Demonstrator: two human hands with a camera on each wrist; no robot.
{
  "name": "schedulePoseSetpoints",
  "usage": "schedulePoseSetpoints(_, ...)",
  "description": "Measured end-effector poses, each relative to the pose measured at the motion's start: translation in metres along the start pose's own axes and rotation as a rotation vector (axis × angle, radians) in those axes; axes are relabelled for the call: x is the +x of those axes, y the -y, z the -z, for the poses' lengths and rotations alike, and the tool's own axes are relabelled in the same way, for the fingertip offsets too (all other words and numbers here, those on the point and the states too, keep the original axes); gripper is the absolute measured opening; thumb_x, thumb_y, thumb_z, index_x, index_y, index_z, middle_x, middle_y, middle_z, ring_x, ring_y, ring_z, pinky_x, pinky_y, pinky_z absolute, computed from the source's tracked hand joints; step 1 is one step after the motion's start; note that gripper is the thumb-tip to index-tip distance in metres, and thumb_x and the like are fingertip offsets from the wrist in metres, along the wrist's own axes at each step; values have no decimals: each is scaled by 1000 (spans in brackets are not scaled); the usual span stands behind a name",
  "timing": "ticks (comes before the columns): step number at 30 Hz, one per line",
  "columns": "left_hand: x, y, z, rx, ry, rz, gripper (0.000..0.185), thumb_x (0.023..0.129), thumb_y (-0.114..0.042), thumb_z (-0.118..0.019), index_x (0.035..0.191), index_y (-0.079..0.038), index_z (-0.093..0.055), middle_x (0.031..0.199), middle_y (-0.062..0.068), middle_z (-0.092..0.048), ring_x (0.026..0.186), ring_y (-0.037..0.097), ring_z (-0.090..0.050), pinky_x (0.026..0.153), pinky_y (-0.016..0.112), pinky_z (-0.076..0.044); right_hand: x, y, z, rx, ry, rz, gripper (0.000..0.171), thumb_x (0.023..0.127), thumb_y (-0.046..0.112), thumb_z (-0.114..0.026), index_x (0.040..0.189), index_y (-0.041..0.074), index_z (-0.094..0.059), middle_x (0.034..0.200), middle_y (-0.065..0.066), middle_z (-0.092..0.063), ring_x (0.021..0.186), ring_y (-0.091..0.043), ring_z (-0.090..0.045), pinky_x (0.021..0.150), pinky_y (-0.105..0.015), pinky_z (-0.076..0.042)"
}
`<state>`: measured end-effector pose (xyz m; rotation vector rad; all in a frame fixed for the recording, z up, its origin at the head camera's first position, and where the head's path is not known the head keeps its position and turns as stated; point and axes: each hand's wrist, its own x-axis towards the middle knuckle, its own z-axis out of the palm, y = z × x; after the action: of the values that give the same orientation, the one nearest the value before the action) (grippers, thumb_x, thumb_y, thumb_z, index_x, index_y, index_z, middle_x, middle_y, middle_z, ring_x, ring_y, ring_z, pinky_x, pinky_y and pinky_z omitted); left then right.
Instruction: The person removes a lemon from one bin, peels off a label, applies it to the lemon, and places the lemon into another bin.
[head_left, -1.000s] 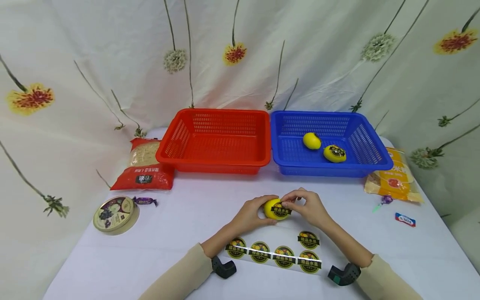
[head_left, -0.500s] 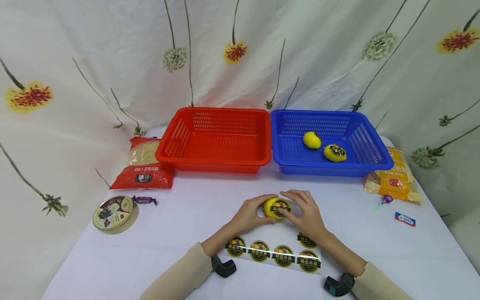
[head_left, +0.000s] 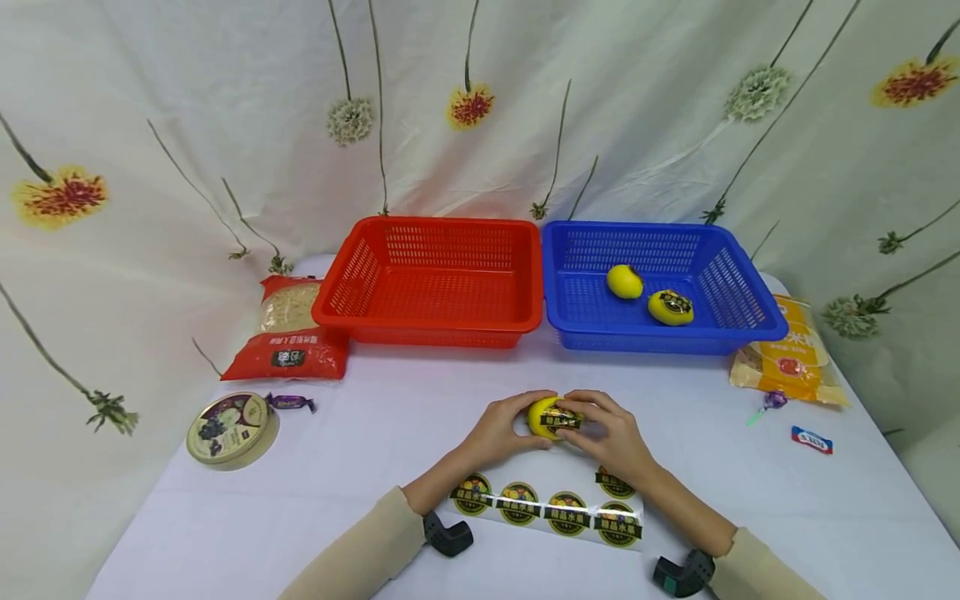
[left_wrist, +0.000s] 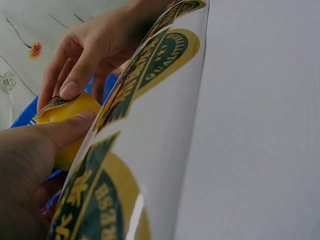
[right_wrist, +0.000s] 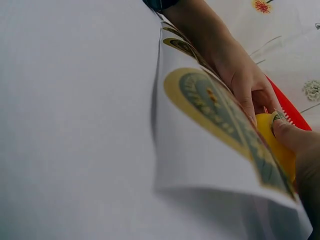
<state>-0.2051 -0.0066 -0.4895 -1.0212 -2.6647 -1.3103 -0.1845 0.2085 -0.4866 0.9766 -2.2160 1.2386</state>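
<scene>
1. Yellow fruit resting on the white table, just in front of the sticker sheet's far edge, gripped from both sides.
2. Left hand curled around the left side of the yellow fruit, thumb lying along its lower part in the left wrist view.
3. Right hand holding the right side of the fruit, one fingertip pressing the round sticker down on the top of it.
4. Sticker showing a black band with yellow letters, its edge partly lifted beside the fingertip in the left wrist view.
5. Sticker sheet lying flat on the table, just nearer to the person than the fruit, between both forearms, carrying a row of round labels.
6. Red basket standing well behind the fruit, slightly to its left, touching the blue basket at the side.
7. Blue basket standing behind the fruit to its right, containing two yellow fruits, one of them already carrying a dark label.
8. Red packet lying far left of the fruit, beside the red basket; round tin and a purple candy nearer, also to the left.
9. Orange packet lying far right of the fruit, with two small candies just in front of it.
</scene>
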Motion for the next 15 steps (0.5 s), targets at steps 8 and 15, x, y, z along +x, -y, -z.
schedulePoseSetpoints(8, 1, -1, 4, -116, 26, 74, 63, 73, -34, -78, 129, -21, -54, 119, -5, -60, 95, 7, -58, 84, 24, -47, -1, -1, 0, 51, 51, -23, 47, 72, 11, -79, 117, 7, -64, 116, -9, -56, 106, -22, -56, 76, -26, -53)
schedulePoseSetpoints(15, 7, -5, 8, -246, 25, 205, 42, 83, -39, -68, 122, -25, -61, 113, -9, -63, 85, 7, -60, 74, 24, -49, -1, -3, -1, 3, 47, 11, 51, 69, 11, -81, 117, 7, -64, 116, -8, -56, 105, -22, -56, 76, -25, -53)
